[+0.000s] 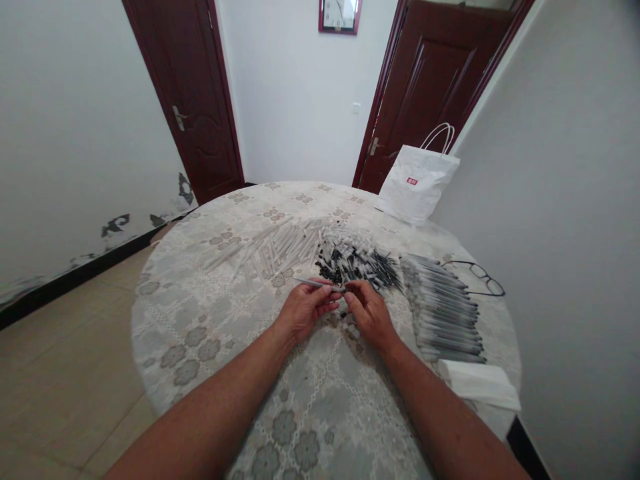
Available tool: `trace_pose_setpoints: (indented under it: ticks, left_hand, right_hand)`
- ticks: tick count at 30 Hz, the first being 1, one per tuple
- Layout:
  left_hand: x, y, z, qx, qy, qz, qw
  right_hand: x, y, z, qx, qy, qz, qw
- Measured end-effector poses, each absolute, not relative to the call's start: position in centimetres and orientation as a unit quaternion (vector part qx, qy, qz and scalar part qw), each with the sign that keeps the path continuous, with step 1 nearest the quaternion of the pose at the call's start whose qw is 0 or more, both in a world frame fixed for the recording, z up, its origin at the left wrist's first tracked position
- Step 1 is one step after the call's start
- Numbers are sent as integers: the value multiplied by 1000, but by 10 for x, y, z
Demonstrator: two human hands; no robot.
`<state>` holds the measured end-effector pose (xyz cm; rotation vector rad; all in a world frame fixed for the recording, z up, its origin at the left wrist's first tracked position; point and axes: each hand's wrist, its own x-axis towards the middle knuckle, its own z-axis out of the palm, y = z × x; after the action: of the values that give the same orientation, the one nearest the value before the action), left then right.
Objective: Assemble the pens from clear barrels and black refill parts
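My left hand [311,305] grips a slim pen [316,283] between thumb and fingers, its narrow tip pointing left. The fingertips of my right hand [369,308] are closed at the pen's right end; whether a small part sits between them is too small to tell. Just beyond my hands lies a heap of small black and white pen parts [357,250] with dark thin refills [387,267]. Clear pen barrels [285,243] are spread to the left of that heap. On the right, rows of assembled-looking pens [445,310] lie side by side.
A round table [200,353] with a patterned cloth carries everything. Eyeglasses [485,280] rest near its right edge. A white paper bag [417,183] stands at the back right, and a white packet [480,387] lies front right. A wall closes off the right side.
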<state>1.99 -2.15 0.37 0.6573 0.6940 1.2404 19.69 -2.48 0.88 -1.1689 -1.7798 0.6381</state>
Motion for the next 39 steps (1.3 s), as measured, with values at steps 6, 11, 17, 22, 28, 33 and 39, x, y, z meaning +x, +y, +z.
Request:
trace_pose_setpoints:
  ticks: [6,11,17,22,28,33,39]
  left_hand:
    - [20,-22,1,301,303,554,714]
    - [22,-23,2,313,296,548,717]
    - [22,-24,2,306,299,537,727]
    - [21,-23,2,304,299,553,716]
    - [22,-23,0,316,293,544,720]
    - [22,-24,2,309,298,539,725]
    - [22,-24,4,303,299,548,720]
  right_hand:
    - [196,-26,8,-469,-732,234,434]
    - [197,-27,11,-480,-743,231,405]
    - [197,-26,9,-483,-744,237,395]
    - [197,-27,7,-462,-737,242,430]
    - [197,-27,9,-471,-754,221,401]
    - [197,-26,8,-472,-752,235,395]
    - [197,-27,6,-464,-738,250,421]
